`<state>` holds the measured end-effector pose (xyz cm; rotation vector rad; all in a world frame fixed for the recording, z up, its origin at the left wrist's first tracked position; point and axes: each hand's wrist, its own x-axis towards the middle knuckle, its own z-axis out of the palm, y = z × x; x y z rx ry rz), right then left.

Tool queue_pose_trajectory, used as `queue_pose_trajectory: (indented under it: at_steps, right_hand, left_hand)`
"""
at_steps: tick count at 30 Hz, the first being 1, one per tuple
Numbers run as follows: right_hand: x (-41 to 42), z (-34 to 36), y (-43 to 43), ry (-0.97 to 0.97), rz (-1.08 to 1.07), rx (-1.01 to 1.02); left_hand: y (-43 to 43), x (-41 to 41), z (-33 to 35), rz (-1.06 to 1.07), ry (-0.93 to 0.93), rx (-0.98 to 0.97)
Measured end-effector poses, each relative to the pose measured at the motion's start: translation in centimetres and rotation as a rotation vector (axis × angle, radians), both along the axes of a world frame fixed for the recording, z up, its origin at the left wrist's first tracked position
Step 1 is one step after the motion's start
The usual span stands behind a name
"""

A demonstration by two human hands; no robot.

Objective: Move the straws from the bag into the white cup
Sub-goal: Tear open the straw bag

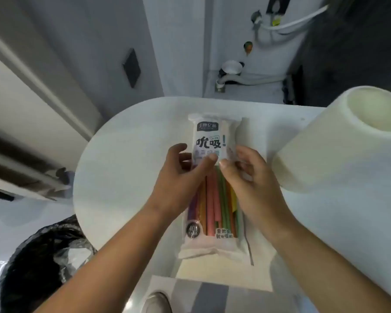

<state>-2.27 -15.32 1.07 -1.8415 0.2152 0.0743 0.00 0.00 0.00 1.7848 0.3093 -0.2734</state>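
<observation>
A long plastic bag (212,136) with a white printed label lies lengthwise in the middle of the white table (122,159). Several coloured straws (217,199) show through its clear lower half. My left hand (181,175) pinches the bag's left side at the middle, thumb on the label. My right hand (251,175) pinches its right side opposite, thumbs nearly touching. The big white cup (339,145) stands at the right of the bag, its open mouth up and tilted toward the far right.
A bin lined with a black bag (43,263) stands on the floor at the lower left, beside the table's rounded edge. A pale paper napkin (224,276) lies under the bag's near end. Pipes and a wall are beyond the far edge.
</observation>
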Motion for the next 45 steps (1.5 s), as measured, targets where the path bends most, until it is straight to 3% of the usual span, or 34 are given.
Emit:
queue_pose_trajectory:
  at_steps: [4, 10, 20, 23, 30, 34, 37, 42, 45]
  right_hand:
    - [0.1, -1.2, 0.0, -0.015, 0.018, 0.048]
    - [-1.1, -1.2, 0.3, -0.049, 0.026, 0.114]
    - [-7.5, 6.1, 1.3, -0.123, 0.023, 0.268]
    - [-10.0, 8.3, 1.0, -0.188, 0.052, 0.282]
    - [-12.6, 11.4, -1.1, -0.341, 0.028, 0.220]
    - [-11.9, 14.1, -3.5, -0.461, -0.036, 0.100]
    - [-11.1, 15.2, -4.7, -0.519, -0.073, 0.146]
    - [-10.8, 13.7, -4.5, -0.628, -0.126, 0.159]
    - [-10.8, 11.6, -3.3, -0.672, -0.076, 0.097]
  left_hand:
    - [0.0, -0.2, -0.6, 0.069, 0.017, -0.161]
    - [-0.3, -2.3, -0.7, 0.054, -0.175, -0.123]
    - [0.3, -10.1, 4.9, -0.026, -0.428, -0.102]
    - [0.3, -12.2, 7.0, -0.019, -0.470, -0.172]
    - [-0.9, -12.9, 9.4, -0.007, -0.545, -0.032]
    - [-1.1, -12.3, 11.6, -0.075, -0.624, -0.096]
    - [-1.3, -11.6, 12.4, -0.134, -0.678, -0.087]
    - [-2.5, -10.7, 11.7, 0.095, -0.694, 0.138]
    - [-3.3, -11.5, 11.3, 0.151, -0.625, -0.034]
